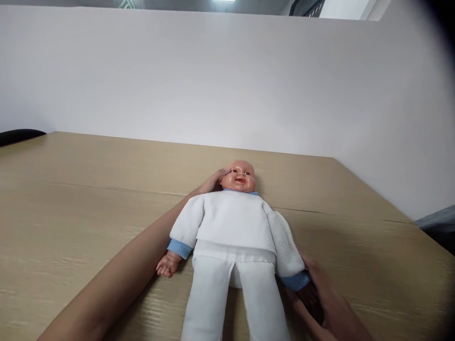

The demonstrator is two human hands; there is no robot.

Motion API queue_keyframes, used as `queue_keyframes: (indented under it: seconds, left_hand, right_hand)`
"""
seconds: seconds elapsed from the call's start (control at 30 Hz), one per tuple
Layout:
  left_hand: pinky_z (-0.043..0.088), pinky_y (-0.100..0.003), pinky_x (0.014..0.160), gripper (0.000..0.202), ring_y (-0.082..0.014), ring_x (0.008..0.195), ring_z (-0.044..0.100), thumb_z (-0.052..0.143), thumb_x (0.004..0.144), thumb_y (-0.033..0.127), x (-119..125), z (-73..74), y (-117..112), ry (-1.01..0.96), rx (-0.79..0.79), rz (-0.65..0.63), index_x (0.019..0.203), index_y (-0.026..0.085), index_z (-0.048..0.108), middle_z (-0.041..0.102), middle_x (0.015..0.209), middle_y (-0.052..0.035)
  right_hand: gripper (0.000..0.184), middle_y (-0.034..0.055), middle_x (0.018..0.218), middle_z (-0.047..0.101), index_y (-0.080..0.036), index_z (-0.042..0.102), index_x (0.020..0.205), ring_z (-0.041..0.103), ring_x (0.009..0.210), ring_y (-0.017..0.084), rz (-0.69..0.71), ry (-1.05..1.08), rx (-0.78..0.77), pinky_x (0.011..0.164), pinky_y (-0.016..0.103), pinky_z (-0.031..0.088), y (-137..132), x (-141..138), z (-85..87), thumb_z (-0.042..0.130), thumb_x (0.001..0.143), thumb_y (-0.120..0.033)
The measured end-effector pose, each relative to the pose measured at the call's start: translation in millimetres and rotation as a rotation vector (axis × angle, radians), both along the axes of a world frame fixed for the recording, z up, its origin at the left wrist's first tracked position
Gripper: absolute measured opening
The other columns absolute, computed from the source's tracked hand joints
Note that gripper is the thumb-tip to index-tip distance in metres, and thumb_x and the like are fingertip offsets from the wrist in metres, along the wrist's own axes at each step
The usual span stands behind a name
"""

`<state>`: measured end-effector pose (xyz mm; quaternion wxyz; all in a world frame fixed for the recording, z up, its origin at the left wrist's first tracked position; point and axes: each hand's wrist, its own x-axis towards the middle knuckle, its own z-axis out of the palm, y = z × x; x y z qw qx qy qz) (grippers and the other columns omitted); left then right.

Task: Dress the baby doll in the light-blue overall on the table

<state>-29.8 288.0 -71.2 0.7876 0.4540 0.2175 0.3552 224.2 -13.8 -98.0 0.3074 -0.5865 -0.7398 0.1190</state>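
Note:
A baby doll [236, 222] with a bald plastic head lies on its back on the wooden table, its head pointing away from me. It wears a white fleece top with blue collar and cuffs, and white trousers. My left hand [215, 181] cups the left side of its head, the fingers partly hidden behind it. Near the doll's cuff on the right, my right hand [318, 289] is wrapped around the end of its arm, and the doll's hand there is mostly in shadow. The lower ends of its legs run out of view.
The wooden table [88, 203] has a seam running across it. Behind it stands a plain white wall [213, 80]. A black rounded object [21, 136] shows at the far left edge, and a dark grey item [439, 225] beside the table's right edge.

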Motion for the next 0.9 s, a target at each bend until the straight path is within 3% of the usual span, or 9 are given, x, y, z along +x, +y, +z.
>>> queue_keyframes:
  seconds: [0.23, 0.47, 0.9]
  left_hand:
    - [0.049, -0.05, 0.121, 0.053, -0.0385, 0.125, 0.072, 0.077, 0.085, 0.054, 0.4, 1.4, 0.4, 0.029, -0.012, 0.005, 0.116, 0.011, 0.08, 0.083, 0.121, -0.016]
    - [0.047, -0.052, 0.122, 0.048, -0.0386, 0.123, 0.073, 0.077, 0.087, 0.053, -0.4, 0.4, 1.4, 0.017, -0.012, -0.012, 0.112, 0.013, 0.082, 0.083, 0.12, -0.0149]
    - [0.044, -0.051, 0.125, 0.052, -0.0386, 0.131, 0.069, 0.083, 0.083, 0.053, -1.9, 3.0, -0.2, 0.008, -0.002, -0.044, 0.118, 0.013, 0.08, 0.083, 0.12, -0.013]
  right_hand:
    - [0.063, 0.0119, 0.144, 0.072, -0.033, 0.033, 0.163, 0.078, 0.118, 0.032, 0.001, -0.038, 0.014, 0.096, 0.041, 0.069, -1.1, 1.0, -3.6, 0.056, 0.105, -0.042]
    - [0.062, 0.0158, 0.151, 0.067, -0.029, 0.041, 0.161, 0.074, 0.127, 0.037, -0.019, 0.006, -0.08, 0.093, 0.046, 0.07, -2.3, -1.3, 3.5, 0.058, 0.103, -0.042]
    - [0.064, 0.011, 0.147, 0.071, -0.034, 0.046, 0.159, 0.076, 0.121, 0.039, -0.015, 0.021, -0.014, 0.092, 0.05, 0.071, 0.1, -1.2, 2.9, 0.065, 0.1, -0.047]
